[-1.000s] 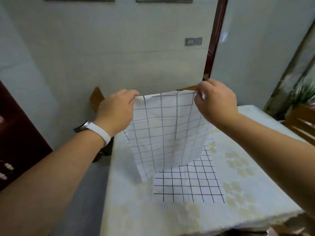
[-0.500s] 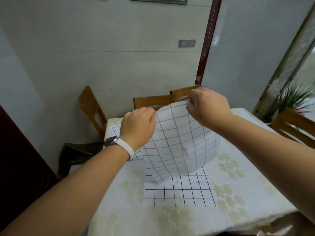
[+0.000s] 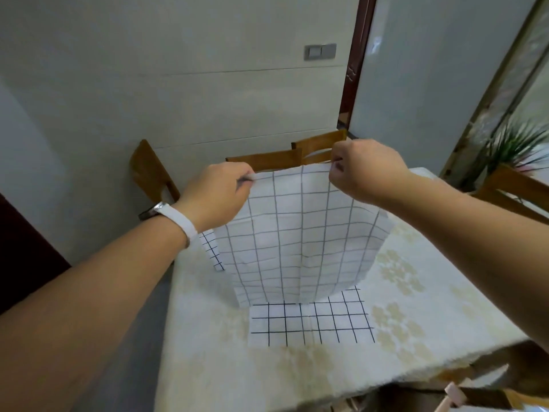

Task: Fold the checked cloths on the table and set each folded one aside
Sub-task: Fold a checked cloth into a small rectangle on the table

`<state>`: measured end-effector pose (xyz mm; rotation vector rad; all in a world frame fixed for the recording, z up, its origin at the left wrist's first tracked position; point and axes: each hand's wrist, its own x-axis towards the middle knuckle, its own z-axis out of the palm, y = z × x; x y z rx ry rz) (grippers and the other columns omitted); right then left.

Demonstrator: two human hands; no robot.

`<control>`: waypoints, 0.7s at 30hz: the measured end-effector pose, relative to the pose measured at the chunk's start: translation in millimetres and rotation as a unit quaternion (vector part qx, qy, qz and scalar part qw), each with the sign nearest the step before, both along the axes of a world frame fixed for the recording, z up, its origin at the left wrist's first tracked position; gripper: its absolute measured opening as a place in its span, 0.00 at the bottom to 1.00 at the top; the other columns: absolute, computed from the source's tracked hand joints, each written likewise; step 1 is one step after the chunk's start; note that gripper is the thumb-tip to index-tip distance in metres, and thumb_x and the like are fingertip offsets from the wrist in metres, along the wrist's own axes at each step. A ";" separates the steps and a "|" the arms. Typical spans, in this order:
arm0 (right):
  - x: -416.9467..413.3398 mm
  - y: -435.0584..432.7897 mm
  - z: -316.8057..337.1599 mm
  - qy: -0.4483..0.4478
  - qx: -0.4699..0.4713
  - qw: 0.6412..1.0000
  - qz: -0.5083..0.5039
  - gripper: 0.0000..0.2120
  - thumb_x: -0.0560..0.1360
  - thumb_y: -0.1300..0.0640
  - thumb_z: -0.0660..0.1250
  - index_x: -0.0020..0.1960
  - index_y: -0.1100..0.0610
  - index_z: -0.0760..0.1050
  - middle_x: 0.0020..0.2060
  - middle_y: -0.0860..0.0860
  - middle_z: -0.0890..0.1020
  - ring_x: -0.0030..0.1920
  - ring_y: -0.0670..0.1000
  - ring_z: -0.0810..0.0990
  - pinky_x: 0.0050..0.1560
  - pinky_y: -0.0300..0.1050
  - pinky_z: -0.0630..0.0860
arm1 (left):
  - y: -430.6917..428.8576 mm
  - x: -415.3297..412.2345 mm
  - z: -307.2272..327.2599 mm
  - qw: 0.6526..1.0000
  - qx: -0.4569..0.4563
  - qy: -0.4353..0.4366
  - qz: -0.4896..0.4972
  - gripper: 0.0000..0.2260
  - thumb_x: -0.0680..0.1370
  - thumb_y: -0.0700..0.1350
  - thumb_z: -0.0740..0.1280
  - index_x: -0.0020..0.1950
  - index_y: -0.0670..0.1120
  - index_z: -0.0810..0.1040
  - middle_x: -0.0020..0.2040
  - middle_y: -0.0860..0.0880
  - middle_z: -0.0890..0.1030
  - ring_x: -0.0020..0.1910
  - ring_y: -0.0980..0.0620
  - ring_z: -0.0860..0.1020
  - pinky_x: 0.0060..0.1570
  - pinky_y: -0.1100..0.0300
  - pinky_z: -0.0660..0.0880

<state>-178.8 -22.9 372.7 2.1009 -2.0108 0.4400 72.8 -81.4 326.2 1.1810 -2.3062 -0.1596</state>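
Note:
A white cloth with a dark grid (image 3: pixel 300 233) hangs above the table, its pale back side toward me. My left hand (image 3: pixel 217 197) pinches its top left corner and my right hand (image 3: pixel 365 171) pinches its top right corner, holding the top edge taut. The cloth's near end (image 3: pixel 312 322) lies flat on the table with the black grid facing up. Part of another checked cloth (image 3: pixel 212 249) shows on the table behind the raised one, at the left.
The table (image 3: pixel 416 307) has a cream cover with pale flower prints. Wooden chairs (image 3: pixel 267 157) stand at the far side, another chair (image 3: pixel 148 171) at the left and one (image 3: pixel 511 188) at the right. A plant (image 3: pixel 517 144) is at the right.
Both hands have moved apart, drawing the cloth's top edge straight and taut. The camera view has shifted slightly.

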 end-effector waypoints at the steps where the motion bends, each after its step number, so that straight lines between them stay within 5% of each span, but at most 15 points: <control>1: -1.7 -6.0 -4.8 -0.001 0.005 1.000 -0.004 0.05 0.78 0.57 0.60 0.43 0.52 0.71 0.33 0.48 0.72 0.32 0.45 0.69 0.28 0.39 0.60 | -5.5 -2.1 -2.2 1.000 0.003 -0.005 0.004 0.07 0.81 0.48 0.60 0.47 0.53 0.77 0.41 0.53 0.78 0.40 0.53 0.76 0.37 0.57 0.74; 6: -13.5 -46.3 -36.7 -0.003 0.035 0.999 -0.011 0.04 0.79 0.56 0.60 0.47 0.52 0.73 0.36 0.49 0.74 0.35 0.48 0.74 0.34 0.41 0.69 | -39.8 -12.4 -20.2 0.998 0.039 -0.017 0.039 0.07 0.80 0.47 0.60 0.49 0.52 0.78 0.42 0.52 0.80 0.41 0.49 0.77 0.42 0.51 0.78; 10: -25.3 -85.2 -65.5 -0.006 0.051 0.999 -0.017 0.04 0.78 0.60 0.62 0.49 0.53 0.75 0.39 0.50 0.75 0.40 0.52 0.77 0.46 0.50 0.80 | -73.1 -24.5 -38.4 0.995 0.054 -0.033 0.070 0.07 0.80 0.46 0.60 0.49 0.51 0.78 0.43 0.51 0.79 0.42 0.48 0.76 0.34 0.61 0.69; 21: -56.7 -188.8 -152.3 -0.005 0.077 0.997 -0.016 0.13 0.75 0.64 0.64 0.57 0.54 0.78 0.47 0.53 0.79 0.43 0.53 0.76 0.48 0.49 0.80 | -171.6 -55.4 -111.7 0.984 0.085 -0.102 0.118 0.06 0.80 0.46 0.59 0.46 0.53 0.74 0.47 0.48 0.80 0.45 0.45 0.76 0.42 0.55 0.72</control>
